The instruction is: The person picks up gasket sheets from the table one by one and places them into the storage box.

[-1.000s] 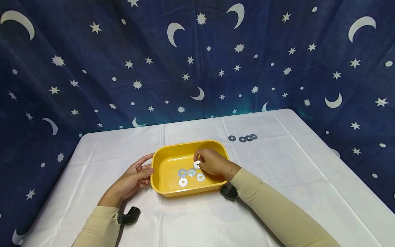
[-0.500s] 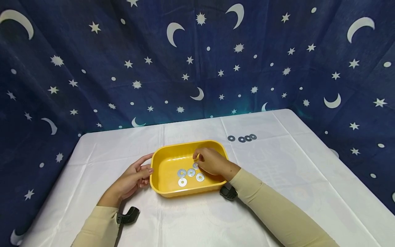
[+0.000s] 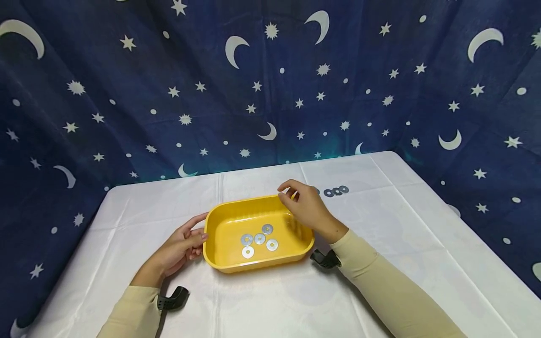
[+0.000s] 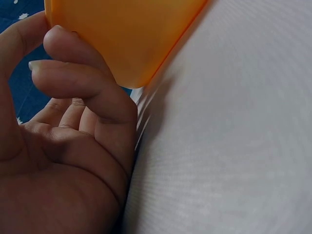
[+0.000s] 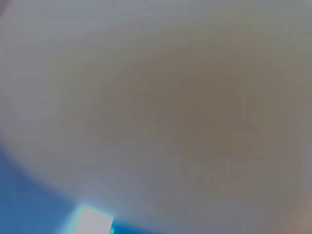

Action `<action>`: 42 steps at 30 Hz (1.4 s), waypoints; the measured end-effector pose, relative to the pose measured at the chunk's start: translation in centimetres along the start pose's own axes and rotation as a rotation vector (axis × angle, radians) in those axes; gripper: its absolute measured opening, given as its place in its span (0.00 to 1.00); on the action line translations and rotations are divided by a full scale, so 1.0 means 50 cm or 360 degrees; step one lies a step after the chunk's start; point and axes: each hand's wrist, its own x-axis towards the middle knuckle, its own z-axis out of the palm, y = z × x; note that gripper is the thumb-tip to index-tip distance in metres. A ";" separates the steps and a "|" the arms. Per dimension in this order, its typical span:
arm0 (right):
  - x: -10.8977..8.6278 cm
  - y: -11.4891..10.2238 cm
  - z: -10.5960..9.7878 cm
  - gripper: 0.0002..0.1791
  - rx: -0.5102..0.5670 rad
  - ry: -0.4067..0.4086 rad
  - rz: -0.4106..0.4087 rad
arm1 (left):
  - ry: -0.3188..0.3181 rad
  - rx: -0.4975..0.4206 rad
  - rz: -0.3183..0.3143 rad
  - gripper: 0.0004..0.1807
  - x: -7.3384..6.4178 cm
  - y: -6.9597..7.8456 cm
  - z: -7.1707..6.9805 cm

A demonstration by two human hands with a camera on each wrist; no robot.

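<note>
A yellow plastic tray (image 3: 258, 269) stands on the white cloth. Several silver washers (image 3: 259, 239) lie flat in it, left of and around its middle. My left hand (image 3: 179, 249) holds the tray's left end, thumb at the rim; in the left wrist view its curled fingers (image 4: 73, 80) are by the tray's outer wall (image 4: 117, 39). Over the back right rim hovers my right hand (image 3: 308, 206), fingers loosely bent and nothing visible between them. It partly covers a dark grey washer behind it. The right wrist view is too blurred to show the hand.
To the right behind the tray, several dark grey washers (image 3: 336, 191) lie in an overlapping row. A white cloth (image 3: 262, 305) covers the table. Dark blue fabric (image 3: 190, 70) with moons and stars hangs behind and at both sides.
My right hand has let go of a silver washer in the tray, then risen back and to the right. The left hand keeps its place on the tray.
</note>
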 end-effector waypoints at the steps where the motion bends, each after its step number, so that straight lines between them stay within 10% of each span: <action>1: 0.002 0.009 -0.006 0.07 0.0003 0.0025 0.0012 | -0.0004 0.0003 0.0002 0.33 0.000 -0.001 0.000; 21: 0.048 0.141 -0.074 0.13 0.0029 0.0092 0.0338 | -0.0044 -0.0023 0.0028 0.32 -0.005 0.002 0.002; 42: 0.056 0.206 -0.079 0.21 -0.0223 -0.0365 0.0588 | -0.0030 -0.0029 0.0015 0.32 -0.005 0.003 0.000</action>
